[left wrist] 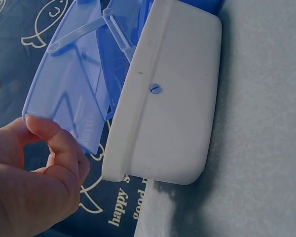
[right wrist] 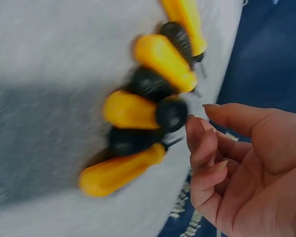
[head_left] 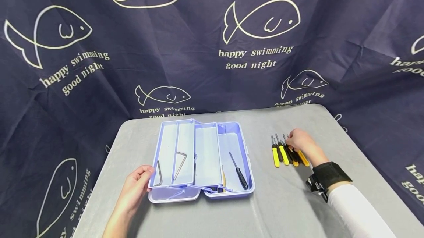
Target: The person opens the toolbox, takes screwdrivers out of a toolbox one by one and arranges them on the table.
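My left hand (head_left: 135, 184) pinches the near left corner of the upper tray of a light-blue toolbox (head_left: 250, 168), which stands unfolded. In the left wrist view, thumb and fingers meet at the tray (left wrist: 64, 94) edge. Hex keys (head_left: 180, 164) lie in that tray, and a black screwdriver (head_left: 241, 177) rests in the bottom. At the right, my right hand (head_left: 303, 142) reaches over a row of yellow-handled screwdrivers (head_left: 276, 157) and black ones. In the right wrist view its fingertips pinch a black-handled screwdriver (right wrist: 171, 114) at the shaft end; the shaft itself is hidden.
A grey cloth-covered table (head_left: 212, 219) carries everything. Behind it hangs a dark blue curtain (head_left: 205, 46) with white fish drawings. Under the trays, a partly hidden yellow-and-black tool (head_left: 223, 181) lies inside the box.
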Action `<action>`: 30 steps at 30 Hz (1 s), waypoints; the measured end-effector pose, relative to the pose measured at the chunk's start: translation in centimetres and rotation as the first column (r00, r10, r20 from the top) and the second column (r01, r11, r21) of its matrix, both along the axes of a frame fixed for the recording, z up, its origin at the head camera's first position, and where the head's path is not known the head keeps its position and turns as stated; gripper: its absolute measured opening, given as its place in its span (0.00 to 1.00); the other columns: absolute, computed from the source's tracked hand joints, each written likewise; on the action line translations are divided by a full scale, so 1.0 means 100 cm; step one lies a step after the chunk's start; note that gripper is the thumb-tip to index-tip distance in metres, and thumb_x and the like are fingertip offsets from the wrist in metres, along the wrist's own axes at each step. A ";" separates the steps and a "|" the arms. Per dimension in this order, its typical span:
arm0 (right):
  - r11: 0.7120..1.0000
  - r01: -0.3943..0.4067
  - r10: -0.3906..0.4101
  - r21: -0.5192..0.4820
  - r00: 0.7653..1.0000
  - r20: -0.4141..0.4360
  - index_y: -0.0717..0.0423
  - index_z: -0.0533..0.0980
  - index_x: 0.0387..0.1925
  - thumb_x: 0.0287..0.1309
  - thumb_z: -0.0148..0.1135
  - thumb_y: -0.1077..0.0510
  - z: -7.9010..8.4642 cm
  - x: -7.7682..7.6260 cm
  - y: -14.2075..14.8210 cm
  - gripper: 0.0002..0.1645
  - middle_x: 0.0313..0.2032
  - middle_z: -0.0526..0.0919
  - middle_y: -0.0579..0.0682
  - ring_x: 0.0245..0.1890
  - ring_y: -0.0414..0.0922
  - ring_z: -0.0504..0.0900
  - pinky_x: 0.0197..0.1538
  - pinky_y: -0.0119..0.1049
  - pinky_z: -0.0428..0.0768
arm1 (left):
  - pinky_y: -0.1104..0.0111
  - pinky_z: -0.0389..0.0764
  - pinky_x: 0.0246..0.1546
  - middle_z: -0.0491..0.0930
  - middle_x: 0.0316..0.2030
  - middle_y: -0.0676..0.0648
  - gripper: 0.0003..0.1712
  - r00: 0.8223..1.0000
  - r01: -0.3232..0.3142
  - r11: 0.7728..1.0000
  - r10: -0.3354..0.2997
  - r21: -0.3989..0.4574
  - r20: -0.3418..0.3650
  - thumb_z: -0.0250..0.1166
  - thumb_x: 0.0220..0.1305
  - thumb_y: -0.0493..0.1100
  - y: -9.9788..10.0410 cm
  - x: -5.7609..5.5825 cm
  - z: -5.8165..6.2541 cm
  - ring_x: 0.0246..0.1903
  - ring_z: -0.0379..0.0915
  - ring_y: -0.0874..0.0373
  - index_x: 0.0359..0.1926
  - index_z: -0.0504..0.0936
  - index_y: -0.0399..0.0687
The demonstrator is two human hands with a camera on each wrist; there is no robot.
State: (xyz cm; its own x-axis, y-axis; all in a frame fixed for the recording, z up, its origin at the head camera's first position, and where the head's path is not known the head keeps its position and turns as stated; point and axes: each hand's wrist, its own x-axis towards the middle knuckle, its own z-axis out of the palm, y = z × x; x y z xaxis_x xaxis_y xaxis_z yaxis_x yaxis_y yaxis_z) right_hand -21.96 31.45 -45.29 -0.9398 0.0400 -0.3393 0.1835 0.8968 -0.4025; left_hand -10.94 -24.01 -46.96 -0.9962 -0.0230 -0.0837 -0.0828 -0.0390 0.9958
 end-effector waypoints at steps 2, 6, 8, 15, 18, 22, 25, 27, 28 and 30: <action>1.000 -0.013 0.013 0.000 1.000 -0.003 0.62 0.77 0.28 0.69 0.59 0.59 0.006 -0.002 -0.007 0.13 0.23 0.81 0.52 0.23 0.46 0.78 0.33 0.38 0.75 | 0.76 0.71 0.22 0.75 0.22 0.56 0.09 1.000 0.001 1.000 -0.001 0.001 -0.003 0.56 0.77 0.35 0.000 0.000 0.000 0.20 0.69 0.67 0.37 0.79 0.45; 0.997 -0.074 0.074 0.015 0.996 -0.045 0.60 0.77 0.28 0.71 0.59 0.54 0.020 -0.006 -0.028 0.17 0.22 0.81 0.52 0.22 0.46 0.78 0.30 0.38 0.74 | 0.76 0.71 0.22 0.75 0.22 0.56 0.09 1.000 0.000 1.000 0.000 0.000 -0.003 0.56 0.77 0.35 0.000 0.000 0.000 0.19 0.68 0.67 0.37 0.79 0.45; 0.994 -0.104 0.106 0.023 0.992 -0.073 0.59 0.77 0.28 0.71 0.59 0.52 0.028 -0.008 -0.042 0.18 0.21 0.81 0.52 0.22 0.45 0.77 0.30 0.37 0.74 | 0.76 0.71 0.22 0.75 0.22 0.56 0.09 1.000 0.001 1.000 -0.001 -0.002 -0.003 0.56 0.77 0.35 0.000 0.000 -0.001 0.19 0.68 0.67 0.37 0.79 0.44; 0.984 -0.177 0.174 -0.004 0.971 -0.162 0.59 0.79 0.31 0.69 0.59 0.54 0.050 -0.016 -0.092 0.14 0.27 0.87 0.55 0.20 0.42 0.79 0.28 0.36 0.76 | 0.76 0.71 0.22 0.75 0.21 0.56 0.08 1.000 0.000 1.000 0.000 0.011 0.011 0.57 0.77 0.35 0.001 -0.001 -0.001 0.19 0.68 0.67 0.37 0.79 0.42; 0.981 -0.192 0.188 -0.005 0.966 -0.176 0.59 0.80 0.30 0.68 0.60 0.56 0.054 -0.020 -0.115 0.12 0.27 0.88 0.54 0.19 0.41 0.80 0.28 0.35 0.75 | 0.76 0.71 0.22 0.75 0.21 0.55 0.08 1.000 0.001 1.000 -0.001 0.012 0.020 0.57 0.77 0.35 0.002 -0.002 -0.001 0.19 0.68 0.67 0.37 0.79 0.42; 0.976 -0.219 0.217 0.008 0.963 -0.160 0.61 0.83 0.29 0.66 0.61 0.61 0.055 -0.023 -0.145 0.11 0.25 0.88 0.54 0.18 0.41 0.81 0.29 0.36 0.77 | 0.76 0.71 0.22 0.75 0.21 0.55 0.07 1.000 0.005 1.000 -0.005 0.010 0.025 0.57 0.77 0.35 0.003 -0.003 -0.001 0.19 0.67 0.67 0.38 0.78 0.40; 0.969 -0.245 0.248 0.043 0.960 -0.127 0.61 0.84 0.27 0.61 0.62 0.64 0.052 -0.025 -0.168 0.10 0.21 0.87 0.51 0.19 0.42 0.82 0.31 0.36 0.79 | 0.76 0.71 0.22 0.76 0.21 0.55 0.07 1.000 0.004 1.000 -0.005 0.012 0.025 0.57 0.77 0.35 0.002 -0.003 -0.002 0.19 0.67 0.67 0.38 0.79 0.41; 0.960 -0.267 0.275 0.079 0.955 -0.113 0.60 0.84 0.24 0.56 0.62 0.66 0.047 -0.027 -0.181 0.09 0.19 0.86 0.50 0.19 0.43 0.83 0.31 0.35 0.79 | 0.76 0.70 0.21 0.76 0.21 0.55 0.08 1.000 0.005 1.000 -0.006 0.018 0.023 0.57 0.77 0.35 0.001 -0.003 -0.002 0.19 0.68 0.67 0.38 0.79 0.41; 0.959 -0.266 0.275 0.094 0.956 -0.104 0.60 0.84 0.23 0.54 0.62 0.67 0.044 -0.028 -0.188 0.09 0.18 0.86 0.49 0.20 0.43 0.83 0.30 0.34 0.79 | 0.76 0.70 0.21 0.76 0.21 0.55 0.08 1.000 0.006 1.000 -0.006 0.021 0.022 0.57 0.77 0.35 0.001 -0.004 -0.001 0.19 0.68 0.67 0.37 0.79 0.41; 0.957 -0.262 0.272 0.122 0.959 -0.079 0.60 0.82 0.21 0.52 0.62 0.69 0.038 -0.030 -0.202 0.08 0.18 0.86 0.50 0.20 0.44 0.83 0.28 0.33 0.78 | 0.76 0.71 0.21 0.76 0.21 0.55 0.08 1.000 0.008 1.000 -0.008 0.025 0.018 0.57 0.77 0.35 0.000 -0.004 -0.001 0.19 0.68 0.67 0.38 0.79 0.41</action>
State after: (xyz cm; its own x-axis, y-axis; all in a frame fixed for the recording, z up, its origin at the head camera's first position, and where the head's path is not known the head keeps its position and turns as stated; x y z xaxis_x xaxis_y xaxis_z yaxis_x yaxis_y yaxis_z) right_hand -24.97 11.27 -41.45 -0.9486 -0.1849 -0.2570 -0.1027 0.9475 -0.3029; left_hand -11.37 -24.04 -47.06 -0.9947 -0.0130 -0.1021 -0.1011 -0.0626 0.9929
